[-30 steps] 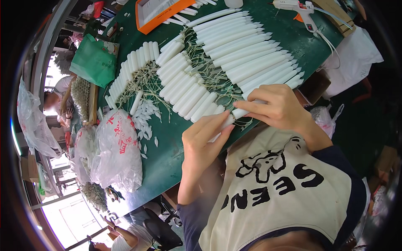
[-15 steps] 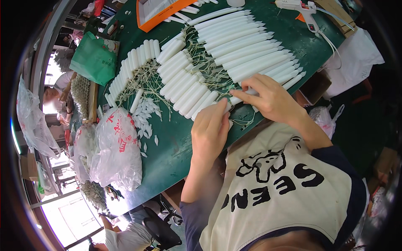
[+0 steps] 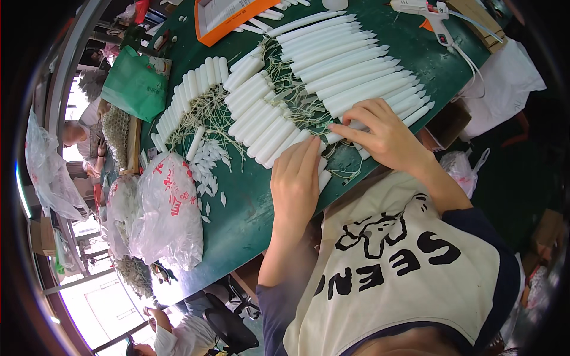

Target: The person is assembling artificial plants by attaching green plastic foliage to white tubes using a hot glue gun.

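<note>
White candle-shaped tubes with pointed tips [image 3: 347, 65] lie side by side in a long row on the green table. Thin pale wires [image 3: 285, 74] run from their blunt ends toward shorter white tubes [image 3: 264, 127] in a second row. My left hand [image 3: 294, 178] lies with fingers stretched out and together over the near end of the short tubes; its thumb is mostly hidden. My right hand [image 3: 383, 136] has its fingers curled over the near end of the pointed row, closed around a white candle-shaped tube [image 3: 333, 137] whose blunt end shows below the fingertips.
More short tubes [image 3: 193, 83], loose white flame-shaped pieces [image 3: 211, 160] and a clear plastic bag [image 3: 169, 219] lie to the left. An orange box [image 3: 228, 21] and a glue gun [image 3: 436, 21] are at the far side. Other people [image 3: 178, 338] sit at the left.
My left hand has shifted slightly left and its fingers have straightened, uncovering short tubes beside it. My right hand has moved slightly up and right.
</note>
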Demonstrator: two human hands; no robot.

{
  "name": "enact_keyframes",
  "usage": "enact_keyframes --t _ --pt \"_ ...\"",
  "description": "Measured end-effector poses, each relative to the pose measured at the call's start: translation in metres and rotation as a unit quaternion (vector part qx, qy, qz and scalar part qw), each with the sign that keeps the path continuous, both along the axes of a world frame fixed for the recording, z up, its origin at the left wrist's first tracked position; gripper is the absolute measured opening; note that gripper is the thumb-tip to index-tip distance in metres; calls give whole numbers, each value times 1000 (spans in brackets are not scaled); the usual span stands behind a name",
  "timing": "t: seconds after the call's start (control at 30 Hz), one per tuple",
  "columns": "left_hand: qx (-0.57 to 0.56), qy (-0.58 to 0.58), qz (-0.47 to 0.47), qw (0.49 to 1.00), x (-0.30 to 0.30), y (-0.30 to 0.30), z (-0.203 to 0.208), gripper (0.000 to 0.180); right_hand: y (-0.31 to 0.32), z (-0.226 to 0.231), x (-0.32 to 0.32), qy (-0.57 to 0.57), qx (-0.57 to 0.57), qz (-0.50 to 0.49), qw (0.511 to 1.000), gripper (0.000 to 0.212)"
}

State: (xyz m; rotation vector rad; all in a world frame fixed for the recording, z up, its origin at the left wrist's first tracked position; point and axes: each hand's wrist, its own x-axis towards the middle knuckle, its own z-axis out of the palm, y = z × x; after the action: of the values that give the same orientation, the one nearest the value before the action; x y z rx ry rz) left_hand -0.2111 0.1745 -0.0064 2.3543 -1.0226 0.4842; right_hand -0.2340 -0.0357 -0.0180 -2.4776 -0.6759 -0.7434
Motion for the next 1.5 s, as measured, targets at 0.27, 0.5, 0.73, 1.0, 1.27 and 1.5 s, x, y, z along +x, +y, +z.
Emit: enact_keyframes --t 0.27,0.5,0.73,1.0,1.27,1.5 --pt "-3 -1 44 999 -2 2 1 26 -3 0 6 -6 -4 6 1000 41" --pt "8 -1 36 999 7 6 23 28 -7 3 9 4 13 17 1000 36" --pt "98 -2 96 991 42 23 29 20 -19 20 18 -22 26 6 999 23" --pt "91 59 91 990 43 21 26 23 -25 20 22 -10 2 14 1000 19" --pt "63 68 18 996 39 20 39 24 -20 20 29 -5 17 40 999 23" --pt "-51 143 4 988 38 10 46 21 -16 23 33 19 10 41 999 29"
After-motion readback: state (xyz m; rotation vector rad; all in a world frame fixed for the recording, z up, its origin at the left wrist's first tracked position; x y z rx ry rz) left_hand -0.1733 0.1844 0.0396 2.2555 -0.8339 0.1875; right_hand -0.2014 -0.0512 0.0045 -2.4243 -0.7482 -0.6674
